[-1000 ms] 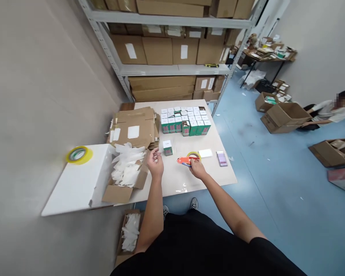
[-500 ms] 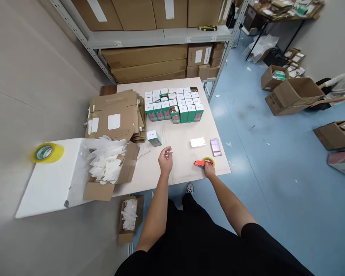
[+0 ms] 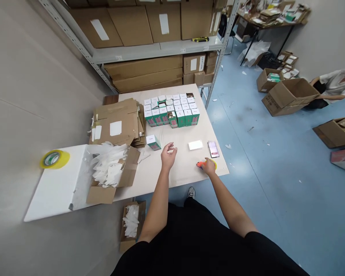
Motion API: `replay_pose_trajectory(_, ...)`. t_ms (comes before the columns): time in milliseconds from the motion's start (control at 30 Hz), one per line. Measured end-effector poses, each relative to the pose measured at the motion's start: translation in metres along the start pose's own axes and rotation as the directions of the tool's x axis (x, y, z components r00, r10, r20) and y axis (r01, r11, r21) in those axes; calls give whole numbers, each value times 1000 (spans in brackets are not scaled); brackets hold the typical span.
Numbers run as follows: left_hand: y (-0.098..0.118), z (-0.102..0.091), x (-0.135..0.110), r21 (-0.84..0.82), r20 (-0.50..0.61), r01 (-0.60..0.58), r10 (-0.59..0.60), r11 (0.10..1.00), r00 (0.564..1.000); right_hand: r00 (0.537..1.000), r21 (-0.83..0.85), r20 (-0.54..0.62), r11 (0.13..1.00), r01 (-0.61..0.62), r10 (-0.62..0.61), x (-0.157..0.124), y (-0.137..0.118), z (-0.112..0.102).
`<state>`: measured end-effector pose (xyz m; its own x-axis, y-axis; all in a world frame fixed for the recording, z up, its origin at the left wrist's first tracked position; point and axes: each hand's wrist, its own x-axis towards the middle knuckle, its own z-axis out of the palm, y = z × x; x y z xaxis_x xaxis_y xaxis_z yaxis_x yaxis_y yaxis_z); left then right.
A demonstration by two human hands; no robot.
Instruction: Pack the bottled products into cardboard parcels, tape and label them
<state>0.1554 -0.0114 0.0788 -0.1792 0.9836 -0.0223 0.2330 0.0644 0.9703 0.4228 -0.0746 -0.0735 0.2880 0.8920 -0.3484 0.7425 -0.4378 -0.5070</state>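
Observation:
My right hand (image 3: 209, 166) is closed over an orange tape dispenser (image 3: 200, 164) with a yellow roll, at the table's near right corner; the hand covers part of it. Above the near part of the table, my left hand (image 3: 168, 153) has its fingers loosely curled and apart, holding nothing. Left of that hand, a single green-and-white box (image 3: 153, 142) stands alone. A white flat box (image 3: 195, 145) and a phone (image 3: 213, 148) lie beyond my right hand. Several green-and-white boxes (image 3: 184, 118) stand in rows farther back, a few with their tops open.
Flattened cardboard (image 3: 115, 115) is stacked on the left, behind a carton of white scraps (image 3: 110, 168). A yellow tape roll (image 3: 55, 158) rests on a white surface (image 3: 53, 188). Shelving (image 3: 158, 50) stands behind the table. A person (image 3: 333, 82) sits near an open carton (image 3: 287, 96) on the right.
The view has tilted up slightly. My right hand has shifted to cover more of the tape dispenser. The left hand's fingers have spread a little; the boxes stay in place.

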Motion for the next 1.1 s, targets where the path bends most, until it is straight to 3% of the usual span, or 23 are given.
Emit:
replay_pose_trajectory(67,7,-1,1,-2,28,-28,28,1000,999,991,172,-71,977,128,-118,-1,-27,-12)
replay_pose_trajectory(167,14,-5,2,1,74,-82,82,997,994,944,363,-192,874,323,-269,-4,-76,-29)
replay_pose_trajectory(300,15,-28,1,-3,54,-124,124,992,991,909,550,-222,724,416,-354,-15,-144,-37)
replay_pose_trajectory(467,6,-85,4,2,-69,-139,139,990,988,841,652,-163,583,484,-516,-28,-226,-17)
replay_pose_trajectory(667,-15,-174,25,6,-222,-104,103,995,970,761,646,-108,537,542,-639,-23,-318,24)
replay_pose_trajectory(867,-37,-249,81,11,-278,-75,75,997,958,713,566,-99,550,615,-694,0,-408,64)
replay_pose_trajectory(1100,-74,-350,195,108,-185,-37,56,993,981,626,276,-62,590,759,-777,43,-511,119)
